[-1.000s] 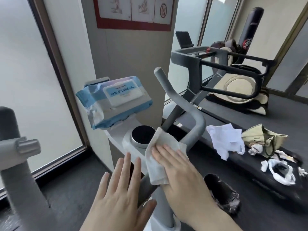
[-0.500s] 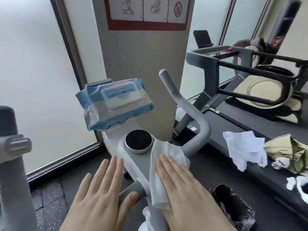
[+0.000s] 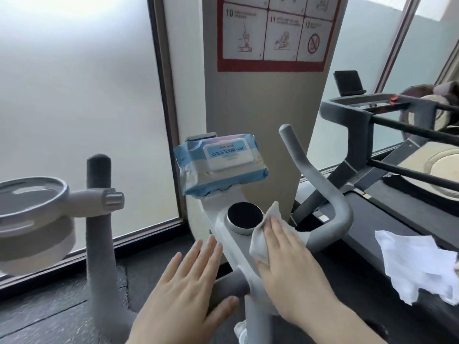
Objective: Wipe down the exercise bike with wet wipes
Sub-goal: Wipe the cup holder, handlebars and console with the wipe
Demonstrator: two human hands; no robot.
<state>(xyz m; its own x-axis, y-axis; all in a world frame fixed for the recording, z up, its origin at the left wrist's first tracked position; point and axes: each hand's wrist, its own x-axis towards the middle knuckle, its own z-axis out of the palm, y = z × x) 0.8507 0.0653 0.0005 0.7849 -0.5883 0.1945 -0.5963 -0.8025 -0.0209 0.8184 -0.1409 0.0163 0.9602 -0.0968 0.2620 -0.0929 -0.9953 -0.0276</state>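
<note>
The grey and white exercise bike (image 3: 231,244) stands in front of me, with a round black knob (image 3: 244,218) on its console and a curved grey handlebar (image 3: 320,184) rising to the right. My right hand (image 3: 290,261) lies flat with straight fingers on a white wet wipe (image 3: 263,240), pressing it against the console just right of the knob. My left hand (image 3: 183,289) hovers flat and open to the left of the console, holding nothing. A blue pack of wet wipes (image 3: 221,165) rests on the console's far end.
A grey post with a round cup holder (image 3: 32,219) stands at the left. A treadmill (image 3: 372,125) is at the right, with a crumpled white wipe (image 3: 419,264) on its dark belt. Frosted windows and a pillar with a red-framed sign (image 3: 273,33) are behind.
My right hand slid the wipe up the console toward the knob. The view lifted and swung left, bringing the cup holder into sight. My left hand stays flat beside the console.
</note>
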